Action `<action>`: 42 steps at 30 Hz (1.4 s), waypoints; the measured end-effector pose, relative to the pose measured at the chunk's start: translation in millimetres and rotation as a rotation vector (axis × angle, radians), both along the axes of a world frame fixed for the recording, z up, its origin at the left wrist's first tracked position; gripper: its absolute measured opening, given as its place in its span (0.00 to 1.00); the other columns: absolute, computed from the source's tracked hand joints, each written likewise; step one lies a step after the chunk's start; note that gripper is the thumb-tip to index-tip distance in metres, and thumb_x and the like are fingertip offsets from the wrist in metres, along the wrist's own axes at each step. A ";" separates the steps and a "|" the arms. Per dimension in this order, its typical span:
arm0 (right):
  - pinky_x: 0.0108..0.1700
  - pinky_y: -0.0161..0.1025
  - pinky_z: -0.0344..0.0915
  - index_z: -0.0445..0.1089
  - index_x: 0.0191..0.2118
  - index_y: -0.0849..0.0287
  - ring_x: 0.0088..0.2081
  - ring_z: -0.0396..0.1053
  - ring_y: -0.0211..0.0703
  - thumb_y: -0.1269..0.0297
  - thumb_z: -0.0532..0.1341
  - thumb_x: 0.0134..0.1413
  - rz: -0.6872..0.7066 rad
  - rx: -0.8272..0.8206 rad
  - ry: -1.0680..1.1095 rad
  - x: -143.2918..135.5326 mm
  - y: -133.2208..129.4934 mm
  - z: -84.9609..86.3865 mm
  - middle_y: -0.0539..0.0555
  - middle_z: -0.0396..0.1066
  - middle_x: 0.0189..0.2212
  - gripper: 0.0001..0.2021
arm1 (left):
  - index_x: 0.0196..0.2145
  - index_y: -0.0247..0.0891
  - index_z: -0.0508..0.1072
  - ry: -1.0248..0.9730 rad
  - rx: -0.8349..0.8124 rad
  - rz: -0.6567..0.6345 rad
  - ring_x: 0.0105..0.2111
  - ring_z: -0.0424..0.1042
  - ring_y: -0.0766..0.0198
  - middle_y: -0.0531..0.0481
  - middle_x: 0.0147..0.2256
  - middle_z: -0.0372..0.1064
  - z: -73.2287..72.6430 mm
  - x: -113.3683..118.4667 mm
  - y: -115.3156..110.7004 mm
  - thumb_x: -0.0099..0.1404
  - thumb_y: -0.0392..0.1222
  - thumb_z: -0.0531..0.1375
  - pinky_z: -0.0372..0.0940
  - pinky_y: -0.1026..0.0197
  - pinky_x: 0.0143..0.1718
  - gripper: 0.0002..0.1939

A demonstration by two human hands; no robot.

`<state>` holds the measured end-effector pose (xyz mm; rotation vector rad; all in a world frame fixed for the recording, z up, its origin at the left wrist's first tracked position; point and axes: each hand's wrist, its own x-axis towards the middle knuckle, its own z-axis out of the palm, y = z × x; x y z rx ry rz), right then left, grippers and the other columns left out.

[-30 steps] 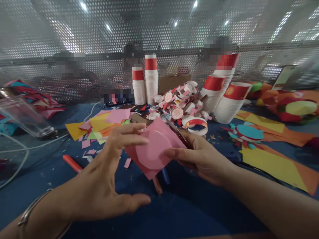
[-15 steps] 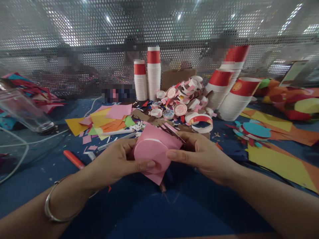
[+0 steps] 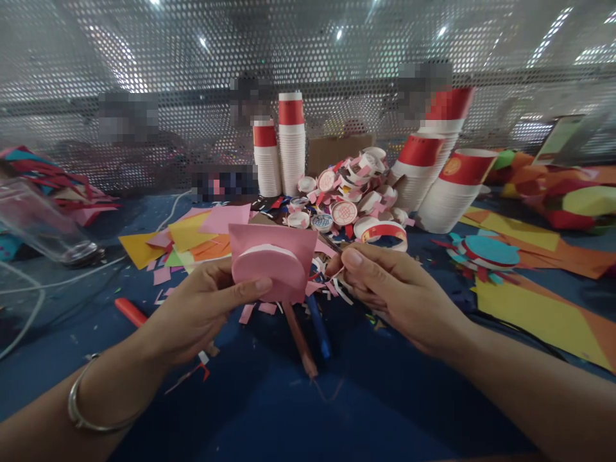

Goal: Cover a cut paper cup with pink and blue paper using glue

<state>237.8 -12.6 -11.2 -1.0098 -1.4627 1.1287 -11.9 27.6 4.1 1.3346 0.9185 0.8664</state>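
Fingers of the left hand [image 3: 197,314] are pressed together on a pink paper sheet [image 3: 304,240] and the pink disc [image 3: 274,266] at its front, the thumb flat on the disc's face; the sheet is held up above the tabletop [image 3: 385,404], left of the right hand [image 3: 399,295], whose fingers are curled round what look like dark scissors [image 3: 329,244].

At the far left, a knock could send the clear tumbler [image 3: 41,215] over. The red marker [image 3: 131,312], just beside the left wrist, might roll if the forearm brushed it. Too light a thumb could let the disc slide on the sheet; too firm a pinch could crease the paper. With the blade so near the sheet's right edge, an early or crooked snip might bite into the disc, or nick the left fingers behind. Farther right, the stacked paper cups [image 3: 447,202] look tall enough to topple if bumped.

As for what is hidden: the tumbler is cut off by the left edge; most left fingertips lie behind the sheet, along with whatever backs the disc; the upper ends of the brown marker [image 3: 299,340] and the blue marker [image 3: 319,328] are covered; and the scissors' handles vanish inside the right hand, so whether the blades stand apart cannot be told.
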 end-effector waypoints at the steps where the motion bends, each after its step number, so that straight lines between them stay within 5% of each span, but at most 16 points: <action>1: 0.25 0.36 0.45 0.65 0.30 0.58 0.24 0.49 0.33 0.45 0.57 0.68 0.000 0.013 -0.030 0.7 -0.3 0.3 0.45 0.52 0.23 0.22 | 0.36 0.41 0.86 -0.009 -0.003 0.001 0.36 0.77 0.64 0.47 0.35 0.82 0.1 0.3 -0.1 0.57 0.45 0.74 0.71 0.69 0.39 0.09; 7: 0.27 0.37 0.48 0.71 0.32 0.60 0.27 0.52 0.34 0.44 0.60 0.66 0.044 0.043 -0.211 2.1 -0.6 5.7 0.46 0.57 0.25 0.22 | 0.36 0.40 0.86 -0.006 0.015 -0.060 0.37 0.77 0.64 0.46 0.37 0.83 0.9 1.1 -0.8 0.60 0.43 0.73 0.70 0.67 0.40 0.07; 13: 0.26 0.38 0.46 0.71 0.31 0.59 0.26 0.50 0.35 0.42 0.60 0.64 0.097 -0.005 -0.263 1.4 -1.4 6.6 0.47 0.55 0.25 0.23 | 0.34 0.39 0.84 0.122 0.105 -0.115 0.30 0.73 0.65 0.48 0.31 0.80 -1.2 -4.9 1.7 0.60 0.46 0.72 0.65 0.67 0.29 0.09; 24: 0.26 0.38 0.45 0.70 0.31 0.59 0.25 0.49 0.34 0.43 0.60 0.65 0.131 0.014 -0.294 3.6 -3.2 9.8 0.45 0.52 0.24 0.22 | 0.37 0.41 0.84 0.136 0.069 -0.220 0.38 0.78 0.61 0.47 0.42 0.83 -3.5 -7.1 4.4 0.62 0.45 0.71 0.70 0.64 0.41 0.08; 36: 0.27 0.38 0.47 0.67 0.28 0.58 0.26 0.50 0.35 0.44 0.62 0.63 0.142 0.018 -0.295 4.6 -5.6 9.7 0.46 0.54 0.24 0.22 | 0.38 0.45 0.85 0.112 0.123 -0.255 0.34 0.76 0.68 0.51 0.36 0.82 -1.9 -6.7 4.4 0.63 0.43 0.70 0.69 0.70 0.36 0.05; 42: 0.27 0.38 0.46 0.69 0.30 0.58 0.26 0.50 0.35 0.44 0.63 0.63 0.147 0.021 -0.309 6.1 -5.8 8.6 0.45 0.53 0.24 0.21 | 0.42 0.42 0.85 0.136 0.117 -0.268 0.42 0.80 0.58 0.45 0.44 0.83 -2.5 -7.5 5.4 0.63 0.44 0.70 0.73 0.62 0.44 0.10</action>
